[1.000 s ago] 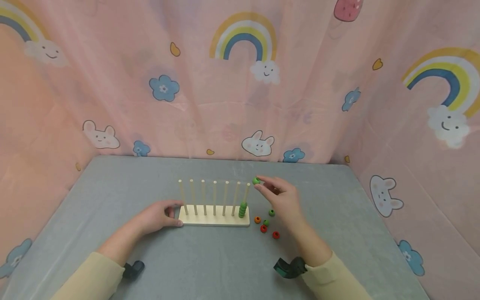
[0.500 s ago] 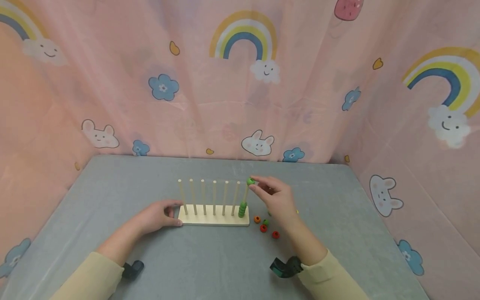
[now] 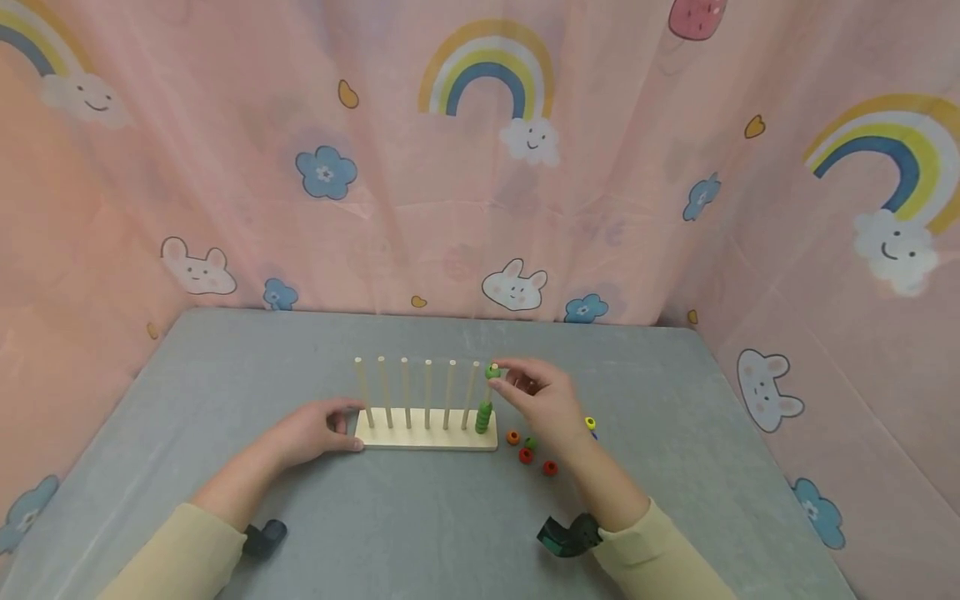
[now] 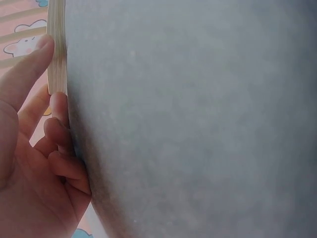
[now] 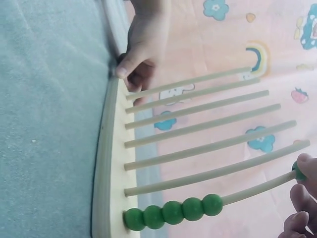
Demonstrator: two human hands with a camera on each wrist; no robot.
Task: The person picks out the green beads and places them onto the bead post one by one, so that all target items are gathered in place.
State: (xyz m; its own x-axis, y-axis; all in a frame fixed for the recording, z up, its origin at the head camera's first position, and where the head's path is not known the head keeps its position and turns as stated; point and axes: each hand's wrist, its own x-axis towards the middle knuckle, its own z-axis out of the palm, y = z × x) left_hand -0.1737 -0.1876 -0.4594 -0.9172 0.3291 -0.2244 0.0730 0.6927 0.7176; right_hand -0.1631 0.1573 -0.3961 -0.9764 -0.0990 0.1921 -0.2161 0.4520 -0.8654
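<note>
A pale wooden peg rack (image 3: 429, 440) with several upright pegs lies lengthwise across the table. My left hand (image 3: 318, 433) grips the rack's left end, its thumb on the near edge in the left wrist view (image 4: 57, 54). On the rightmost peg, several green beads (image 5: 173, 212) are stacked against the base. Near the top of that same peg, my right hand (image 3: 542, 404) pinches another green bead (image 3: 492, 372) between thumb and forefinger. The peg's tip shows through this bead's hole in the head view.
Right of the rack lie loose beads: an orange one (image 3: 513, 437), a green one (image 3: 531, 443) and two red ones (image 3: 527, 456). A yellow bead (image 3: 590, 423) and a partly hidden blue one sit beyond my right wrist. A pink patterned curtain (image 3: 420, 208) surrounds the table.
My right hand has moved left with its green bead, from beside the rightmost peg to over its tip, then slightly down onto it. The left hand keeps its grip.
</note>
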